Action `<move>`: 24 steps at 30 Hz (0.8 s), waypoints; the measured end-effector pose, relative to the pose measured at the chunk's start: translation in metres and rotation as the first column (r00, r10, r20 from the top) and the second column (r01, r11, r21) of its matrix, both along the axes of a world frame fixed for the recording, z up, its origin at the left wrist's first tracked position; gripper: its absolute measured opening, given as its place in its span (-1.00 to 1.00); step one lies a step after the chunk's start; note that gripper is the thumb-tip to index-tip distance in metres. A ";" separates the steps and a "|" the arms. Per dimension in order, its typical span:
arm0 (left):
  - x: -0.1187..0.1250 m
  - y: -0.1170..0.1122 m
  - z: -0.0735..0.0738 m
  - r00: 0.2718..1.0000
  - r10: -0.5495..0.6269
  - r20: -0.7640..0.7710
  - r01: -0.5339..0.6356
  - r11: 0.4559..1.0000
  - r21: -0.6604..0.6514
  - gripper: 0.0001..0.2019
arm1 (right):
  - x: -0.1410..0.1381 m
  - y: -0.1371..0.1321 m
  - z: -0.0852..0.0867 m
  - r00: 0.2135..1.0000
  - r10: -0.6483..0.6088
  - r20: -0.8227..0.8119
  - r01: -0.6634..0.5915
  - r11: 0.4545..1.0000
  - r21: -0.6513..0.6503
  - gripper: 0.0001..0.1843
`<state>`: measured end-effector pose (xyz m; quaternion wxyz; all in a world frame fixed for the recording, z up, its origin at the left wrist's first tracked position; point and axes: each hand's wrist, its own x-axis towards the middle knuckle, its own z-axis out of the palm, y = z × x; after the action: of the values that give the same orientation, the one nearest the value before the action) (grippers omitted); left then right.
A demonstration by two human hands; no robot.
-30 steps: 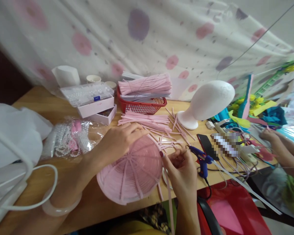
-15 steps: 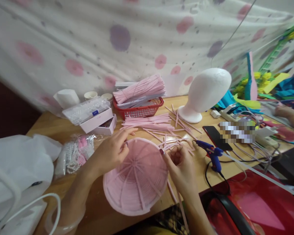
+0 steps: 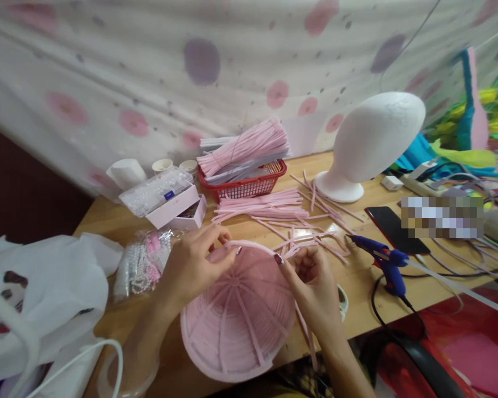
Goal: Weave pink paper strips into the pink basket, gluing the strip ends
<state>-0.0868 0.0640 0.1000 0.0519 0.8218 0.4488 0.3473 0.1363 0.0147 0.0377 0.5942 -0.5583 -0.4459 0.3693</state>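
Observation:
A pink bowl-shaped piece (image 3: 232,331), built of coiled strips with ribs meeting at its middle, faces me with its hollow side. My left hand (image 3: 201,260) is closed on its upper left rim, thumb inside and fingers behind. At the upper right rim, my right hand (image 3: 311,282) pinches a pink strip (image 3: 290,251) that runs along the edge; its curled fingers are partly hidden. Below that hand hang loose strip ends (image 3: 309,337). A roll of tape (image 3: 342,304) shows partly behind my right wrist.
A blue glue gun (image 3: 382,257) lies right, beside a phone (image 3: 394,229) and cables. Behind are pink strips (image 3: 261,207), a red basket (image 3: 249,188) and a white foam head (image 3: 373,143). At left are bagged beads (image 3: 143,262), boxes (image 3: 174,207) and a white bag (image 3: 58,276).
My left hand has come down onto the rim, its thumb now over the inner edge. The view has shifted left, and the tape roll has come into sight.

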 end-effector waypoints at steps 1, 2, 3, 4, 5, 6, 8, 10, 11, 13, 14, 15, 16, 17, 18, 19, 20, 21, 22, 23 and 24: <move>0.001 -0.001 0.000 1.000 0.016 -0.011 -0.016 1.000 0.021 -0.96 | -0.001 0.000 0.001 1.000 0.005 -0.006 -0.005 1.000 0.002 -0.51; 0.002 -0.003 0.000 0.999 0.032 -0.020 -0.031 0.999 0.044 -0.95 | -0.001 -0.001 0.001 1.000 0.011 -0.008 -0.011 1.000 0.003 -0.52; 0.003 -0.004 0.000 0.998 0.047 -0.034 -0.044 0.997 0.070 -0.93 | -0.002 -0.002 0.002 1.000 0.015 -0.008 -0.015 1.000 0.003 -0.54; 0.003 -0.005 0.000 0.997 0.061 -0.050 -0.056 0.994 0.096 -0.92 | -0.003 -0.003 0.002 1.000 0.018 -0.006 -0.018 1.000 0.003 -0.55; 0.004 -0.007 0.001 0.995 0.071 -0.068 -0.063 0.991 0.115 -0.91 | -0.003 -0.003 0.002 1.000 0.019 -0.005 -0.019 1.000 0.002 -0.56; 0.004 -0.009 0.001 0.993 0.079 -0.085 -0.068 0.990 0.127 -0.90 | -0.004 -0.004 0.003 1.000 0.019 -0.005 -0.019 1.000 0.001 -0.57; 0.005 -0.013 0.003 0.990 0.098 -0.106 -0.084 0.988 0.130 -0.89 | -0.005 -0.005 0.003 1.000 0.018 -0.011 -0.018 1.000 -0.006 -0.58; 0.005 -0.016 0.004 0.987 0.117 -0.112 -0.102 0.986 0.131 -0.89 | -0.006 -0.006 0.003 1.000 0.018 -0.017 -0.018 1.000 -0.014 -0.58; 0.006 -0.018 0.005 0.985 0.126 -0.116 -0.109 0.985 0.137 -0.89 | -0.006 -0.007 0.003 1.000 0.019 -0.019 -0.019 1.000 -0.018 -0.58; 0.006 -0.020 0.005 0.981 0.145 -0.129 -0.125 0.980 0.154 -0.88 | -0.006 -0.007 0.004 0.999 0.023 -0.029 -0.024 0.999 -0.024 -0.57; 0.007 -0.020 0.004 0.979 0.152 -0.136 -0.130 0.979 0.160 -0.87 | -0.007 -0.008 0.004 0.999 0.026 -0.034 -0.027 0.999 -0.027 -0.57; 0.007 -0.021 0.004 0.977 0.160 -0.139 -0.136 0.977 0.166 -0.87 | -0.007 -0.008 0.005 0.999 0.030 -0.037 -0.031 0.999 -0.031 -0.57; 0.008 -0.021 0.004 0.976 0.168 -0.139 -0.144 0.975 0.169 -0.87 | -0.007 -0.009 0.005 0.999 0.032 -0.038 -0.034 0.999 -0.034 -0.56; 0.008 -0.021 0.003 0.975 0.174 -0.135 -0.150 0.974 0.171 -0.87 | -0.007 -0.009 0.006 0.999 0.033 -0.038 -0.034 0.999 -0.035 -0.56; 0.009 -0.021 0.003 0.975 0.179 -0.130 -0.156 0.973 0.169 -0.87 | -0.007 -0.010 0.006 0.999 0.034 -0.035 -0.036 0.999 -0.036 -0.57; 0.010 -0.021 0.002 0.975 0.182 -0.125 -0.160 0.973 0.166 -0.88 | -0.007 -0.011 0.006 0.999 0.036 -0.032 -0.037 0.999 -0.035 -0.57; 0.010 -0.021 0.002 0.976 0.184 -0.119 -0.164 0.973 0.163 -0.88 | -0.007 -0.011 0.007 0.999 0.037 -0.030 -0.038 0.999 -0.034 -0.58; 0.011 -0.022 0.001 0.976 0.185 -0.113 -0.166 0.973 0.161 -0.88 | -0.007 -0.012 0.007 0.999 0.038 -0.028 -0.039 0.999 -0.033 -0.58; 0.011 -0.022 0.001 0.977 0.184 -0.108 -0.165 0.973 0.161 -0.88 | -0.008 -0.012 0.007 0.999 0.039 -0.027 -0.039 0.999 -0.031 -0.59; 0.012 -0.022 0.001 0.978 0.183 -0.101 -0.165 0.973 0.164 -0.88 | -0.008 -0.013 0.008 0.999 0.040 -0.027 -0.041 0.999 -0.031 -0.59; 0.012 -0.022 0.000 0.978 0.183 -0.099 -0.165 0.972 0.164 -0.88 | -0.008 -0.013 0.008 0.999 0.038 -0.027 -0.039 0.999 -0.032 -0.58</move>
<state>-0.0750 0.0416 0.1002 -0.0685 0.7992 0.4931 0.3370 0.1284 0.0018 0.0458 0.5836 -0.5542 -0.4426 0.3954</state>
